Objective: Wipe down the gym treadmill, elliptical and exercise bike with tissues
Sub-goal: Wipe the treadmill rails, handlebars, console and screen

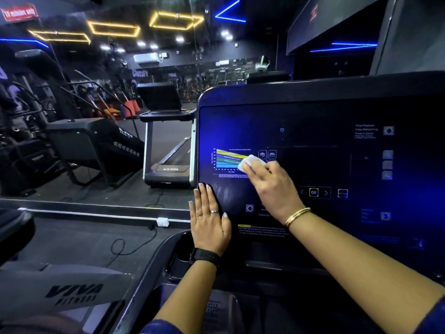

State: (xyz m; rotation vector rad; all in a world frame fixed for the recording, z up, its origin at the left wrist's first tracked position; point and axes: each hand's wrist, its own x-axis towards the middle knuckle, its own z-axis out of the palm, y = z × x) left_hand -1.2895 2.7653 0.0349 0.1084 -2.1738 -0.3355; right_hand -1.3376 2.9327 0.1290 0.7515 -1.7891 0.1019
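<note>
A dark treadmill console panel [325, 165] fills the right half of the head view, printed with a coloured heart-rate chart and an OK button. My right hand [272, 184] presses a white tissue [249, 162] flat against the panel, right on the chart's right end. Its fingers lie over the tissue. My left hand [208, 218] rests flat with straight fingers on the panel's lower left corner. Faint wipe streaks show just above that hand.
A cup holder [180, 251] sits below my left hand in the console tray. A large wall mirror on the left reflects another treadmill [168, 145] and a stair machine [96, 145]. A cable [130, 247] trails over the floor. A grey machine part marked VIVA [72, 292] lies at lower left.
</note>
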